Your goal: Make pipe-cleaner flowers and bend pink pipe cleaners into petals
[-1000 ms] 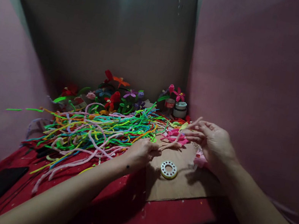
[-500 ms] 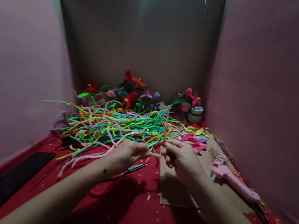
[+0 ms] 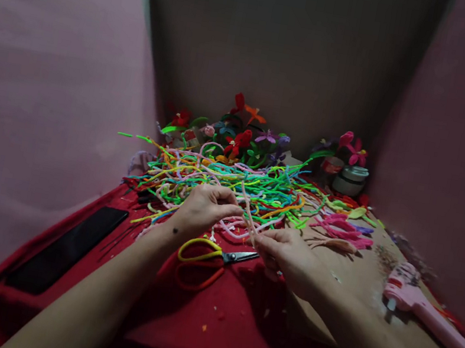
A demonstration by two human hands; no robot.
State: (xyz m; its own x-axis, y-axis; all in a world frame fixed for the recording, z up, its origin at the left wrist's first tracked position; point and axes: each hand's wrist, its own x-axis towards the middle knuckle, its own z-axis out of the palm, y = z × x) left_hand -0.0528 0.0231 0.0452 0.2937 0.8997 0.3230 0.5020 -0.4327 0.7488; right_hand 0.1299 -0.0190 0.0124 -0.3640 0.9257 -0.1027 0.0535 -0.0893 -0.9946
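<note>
A pale pink pipe cleaner [image 3: 247, 202] stands bent between my hands, its upper end pointing up. My right hand [image 3: 290, 256] pinches its lower part; some of those fingers are hidden behind the hand. With thumb and fingertips closed, my left hand [image 3: 205, 208] grips the pipe cleaner from the other side. Scissors [image 3: 240, 256] with one yellow and one red handle lie just below, blades pointing right. Behind my hands spreads a tangled pile of coloured pipe cleaners [image 3: 221, 184].
A pink glue gun [image 3: 411, 294] lies on cardboard [image 3: 356, 286] at the right, near pink petal-like pieces [image 3: 342, 228]. A black flat slab [image 3: 70, 250] is at the left. Pipe-cleaner flowers [image 3: 238, 142] and a lidded jar [image 3: 350, 180] stand behind. Pink walls flank the red cloth [image 3: 232, 330].
The view has swung left and down. The pipe cleaner now leans left, and my left hand has risen beside it. More of the scissors shows.
</note>
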